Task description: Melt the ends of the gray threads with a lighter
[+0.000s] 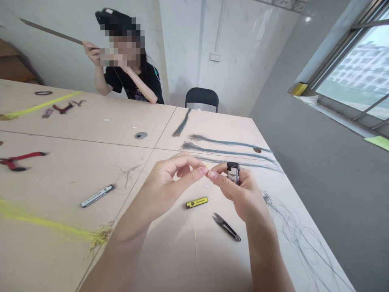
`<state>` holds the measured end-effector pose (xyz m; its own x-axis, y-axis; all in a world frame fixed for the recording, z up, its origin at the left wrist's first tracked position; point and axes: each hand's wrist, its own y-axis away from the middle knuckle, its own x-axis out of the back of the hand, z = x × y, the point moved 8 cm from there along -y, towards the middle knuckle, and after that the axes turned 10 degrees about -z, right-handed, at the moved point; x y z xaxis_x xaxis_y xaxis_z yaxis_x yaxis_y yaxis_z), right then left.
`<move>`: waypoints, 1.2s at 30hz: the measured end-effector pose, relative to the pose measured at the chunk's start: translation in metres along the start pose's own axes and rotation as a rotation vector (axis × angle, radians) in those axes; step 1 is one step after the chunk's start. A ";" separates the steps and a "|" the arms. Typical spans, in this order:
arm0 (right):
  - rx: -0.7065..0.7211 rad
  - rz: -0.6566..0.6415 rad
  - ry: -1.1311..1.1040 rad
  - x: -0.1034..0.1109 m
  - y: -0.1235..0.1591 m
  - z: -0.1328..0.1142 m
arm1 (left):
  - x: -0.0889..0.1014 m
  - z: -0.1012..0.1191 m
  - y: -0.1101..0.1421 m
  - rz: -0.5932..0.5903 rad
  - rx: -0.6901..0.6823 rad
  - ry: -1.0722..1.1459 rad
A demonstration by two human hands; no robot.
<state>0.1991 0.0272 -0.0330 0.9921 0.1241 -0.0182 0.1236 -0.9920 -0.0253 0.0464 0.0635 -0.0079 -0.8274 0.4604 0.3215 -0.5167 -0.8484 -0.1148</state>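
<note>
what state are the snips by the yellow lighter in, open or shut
Open: the two pointed blades of the black-handled thread snips spread apart in a V at the tip as they lie on the table beside the yellow lighter.

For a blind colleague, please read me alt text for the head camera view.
Two bare hands meet over a pale table: the right hand holds a black-and-silver lighter, with the left hand at its side. A yellow lighter and thread snips lie below, with dark thread strands beyond.
</note>
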 end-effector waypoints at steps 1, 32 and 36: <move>0.026 0.024 0.024 0.002 0.001 -0.003 | -0.001 0.002 0.000 -0.002 -0.001 -0.020; 0.107 0.022 -0.380 0.004 -0.017 0.003 | 0.004 0.025 0.007 0.326 -0.273 -0.235; 0.070 0.040 -0.348 0.006 -0.020 0.013 | 0.009 0.031 0.014 0.448 -0.343 -0.353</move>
<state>0.2025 0.0476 -0.0459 0.9279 0.0979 -0.3596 0.0716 -0.9937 -0.0858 0.0387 0.0472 0.0226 -0.8870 -0.0797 0.4548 -0.2285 -0.7801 -0.5825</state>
